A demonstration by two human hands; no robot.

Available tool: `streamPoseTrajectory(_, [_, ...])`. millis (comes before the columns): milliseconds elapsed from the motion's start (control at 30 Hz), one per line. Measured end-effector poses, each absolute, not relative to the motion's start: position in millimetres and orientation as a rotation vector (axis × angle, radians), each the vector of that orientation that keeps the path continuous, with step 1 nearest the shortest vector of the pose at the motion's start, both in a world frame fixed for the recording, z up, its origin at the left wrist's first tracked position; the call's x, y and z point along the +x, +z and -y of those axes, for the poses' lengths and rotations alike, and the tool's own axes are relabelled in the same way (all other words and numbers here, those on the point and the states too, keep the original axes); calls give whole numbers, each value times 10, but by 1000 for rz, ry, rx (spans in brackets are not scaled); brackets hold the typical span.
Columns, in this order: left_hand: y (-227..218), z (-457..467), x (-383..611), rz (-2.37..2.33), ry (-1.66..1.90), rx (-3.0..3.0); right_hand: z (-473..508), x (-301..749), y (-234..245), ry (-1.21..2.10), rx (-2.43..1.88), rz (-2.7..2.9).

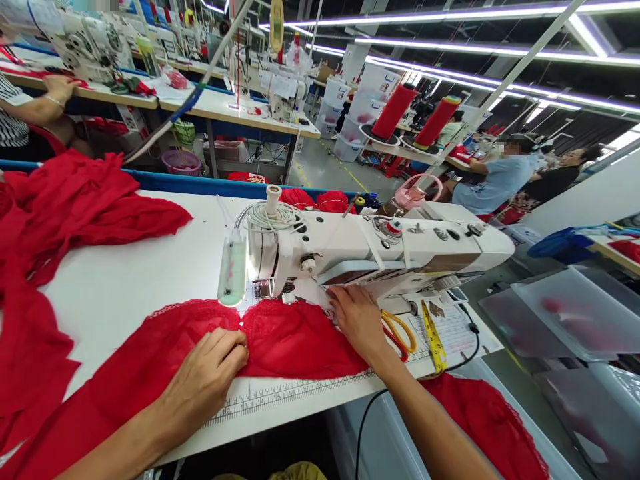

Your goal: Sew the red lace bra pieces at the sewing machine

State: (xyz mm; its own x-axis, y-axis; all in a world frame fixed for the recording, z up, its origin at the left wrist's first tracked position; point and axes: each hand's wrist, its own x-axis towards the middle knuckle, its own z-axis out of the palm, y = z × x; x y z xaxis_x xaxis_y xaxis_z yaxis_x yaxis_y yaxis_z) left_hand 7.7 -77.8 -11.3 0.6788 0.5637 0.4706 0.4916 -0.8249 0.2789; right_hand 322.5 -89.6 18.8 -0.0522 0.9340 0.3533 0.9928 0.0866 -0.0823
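Red lace-edged fabric (300, 340), which looks like a bra piece with two cup shapes, lies across the sewing table under the front of a white sewing machine (350, 250). My left hand (215, 367) rests on it left of the middle join, fingers curled and pinching the cloth. My right hand (357, 317) reaches under the machine's arm at the fabric's right part, fingers stretched out and slightly bent. What lies under its fingertips is partly hidden. The presser foot (287, 293) sits at the fabric's upper edge, near the middle join.
Orange-handled scissors (397, 330) and a yellow tape measure (434, 337) lie right of my right hand. A printed ruler (270, 393) runs along the table's front edge. Red cloth (85, 213) is heaped at left. Red thread cones (395, 113) stand behind; several people work nearby.
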Motion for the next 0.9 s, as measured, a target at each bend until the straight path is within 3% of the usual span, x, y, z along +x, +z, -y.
streamPoseTrajectory(200, [-110,778,26,-852,662,2700,921,3036,198,-175,-1909,2135])
streamPoseTrajectory(467, [-21,754,22,-771,682,2614,878,3188,187,-40,-1891,2101])
streamPoseTrajectory(633, [-36,770,17,-789,653,2627,1046,3131,367,-210,-1839,1960])
streamPoseTrajectory(800, [-20,775,33,-821,661,2691,1387,2580,487,352,-1702,2231])
streamPoseTrajectory(900, [-15,776,39,-836,682,2706,1467,2335,474,426,-1713,2404])
